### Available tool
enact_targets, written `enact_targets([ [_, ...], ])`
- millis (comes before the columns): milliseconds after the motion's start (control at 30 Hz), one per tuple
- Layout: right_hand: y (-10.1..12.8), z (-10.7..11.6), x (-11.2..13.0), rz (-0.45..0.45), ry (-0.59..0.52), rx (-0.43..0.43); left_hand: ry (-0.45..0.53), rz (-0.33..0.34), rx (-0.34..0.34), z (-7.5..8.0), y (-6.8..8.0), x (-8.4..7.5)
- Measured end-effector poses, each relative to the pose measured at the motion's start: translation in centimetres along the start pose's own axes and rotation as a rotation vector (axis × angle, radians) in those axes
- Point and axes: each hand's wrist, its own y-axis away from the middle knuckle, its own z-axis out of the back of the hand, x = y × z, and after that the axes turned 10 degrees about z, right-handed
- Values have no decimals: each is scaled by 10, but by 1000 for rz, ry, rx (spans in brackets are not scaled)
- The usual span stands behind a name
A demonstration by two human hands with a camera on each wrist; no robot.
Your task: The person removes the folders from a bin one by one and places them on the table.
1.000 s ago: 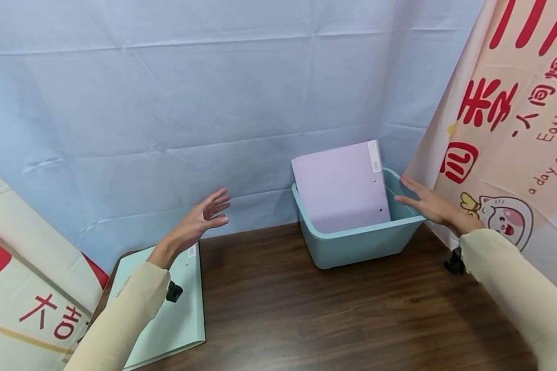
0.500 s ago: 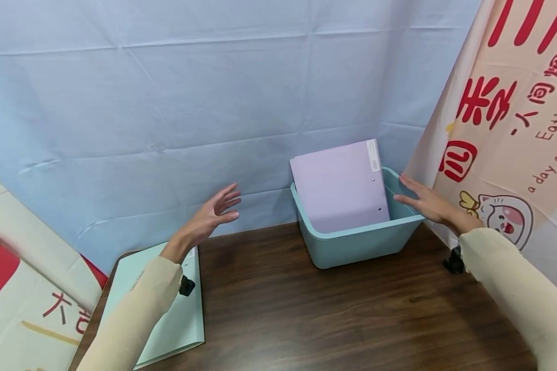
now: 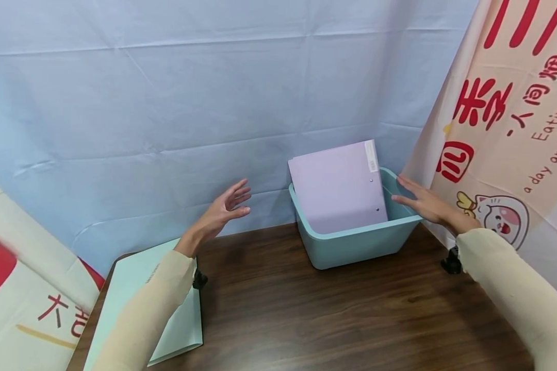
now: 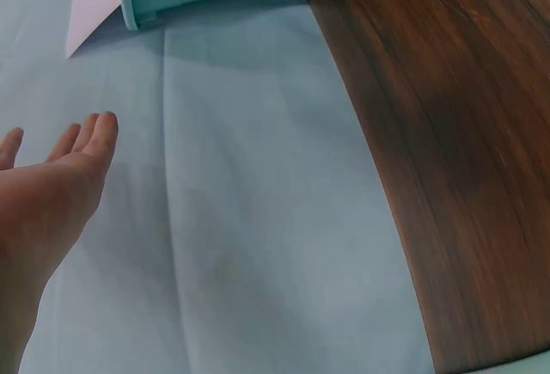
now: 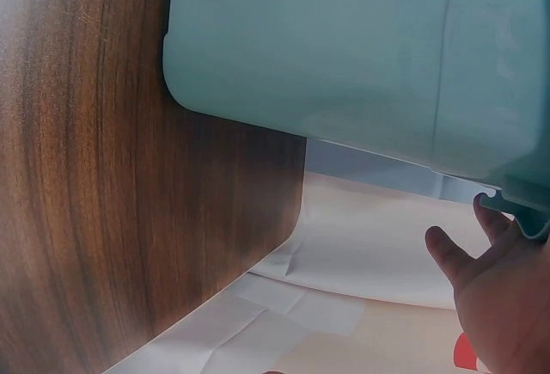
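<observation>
A blue-green plastic bin stands towards the back right of the table. A lilac folder with a white label leans inside it and sticks up above the rim. My right hand is at the bin's right end, fingers extended over the rim; in the right wrist view the hand is close against the bin's rim. My left hand is in the air left of the bin, fingers loosely spread, holding nothing. A pale mint folder lies flat on the table under my left forearm, which partly hides it.
Blue cloth hangs behind the dark wood table. A printed cloth hangs close by the bin's right side, and another printed cloth is at the left. Bare wood shows between the mint folder and the bin.
My left hand has moved to the right and slightly up, towards the bin. My right hand, the bin and both folders have stayed in place, apart from a slight view shift.
</observation>
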Motion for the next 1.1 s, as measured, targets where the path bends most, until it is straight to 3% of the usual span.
enact_targets([
  [433,0,0,-3,5,11,2,28,-31,32,-22,-25,0],
  [1100,-2,-1,-1,5,2,8,91,-47,-21,-50,-64,5],
])
